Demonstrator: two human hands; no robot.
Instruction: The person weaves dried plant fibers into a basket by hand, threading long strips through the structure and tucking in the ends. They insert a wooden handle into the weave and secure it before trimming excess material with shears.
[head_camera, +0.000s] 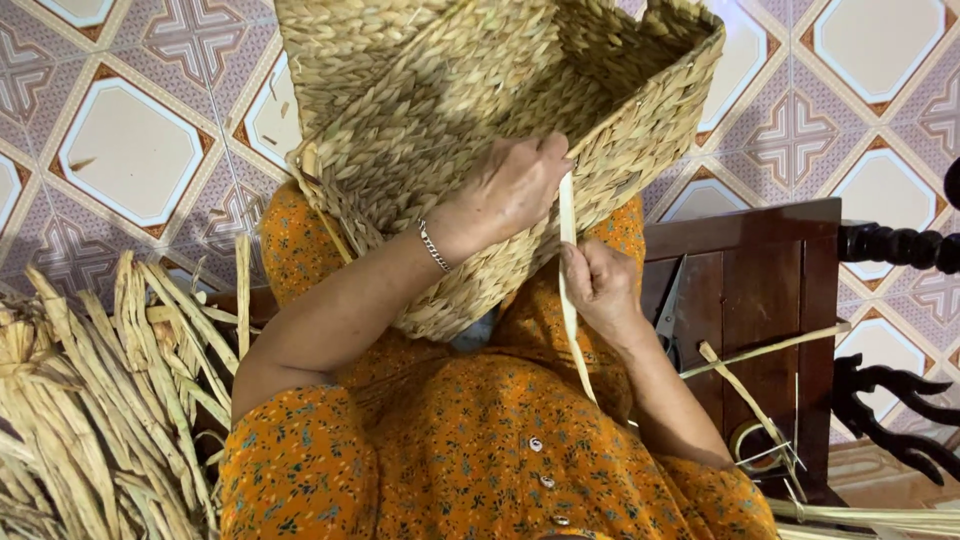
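Note:
A woven straw basket rests tilted on my lap, its opening facing up and right. My left hand presses on the basket's rim, fingers curled over the edge, with a thin silver bracelet at the wrist. Just below the rim my right hand pinches a long pale flat straw strip that runs from the rim down across my orange floral dress.
A heap of dried straw stalks lies on the patterned tile floor at the left. A dark wooden stool at the right holds scissors and loose straw pieces. Carved dark furniture stands at the far right.

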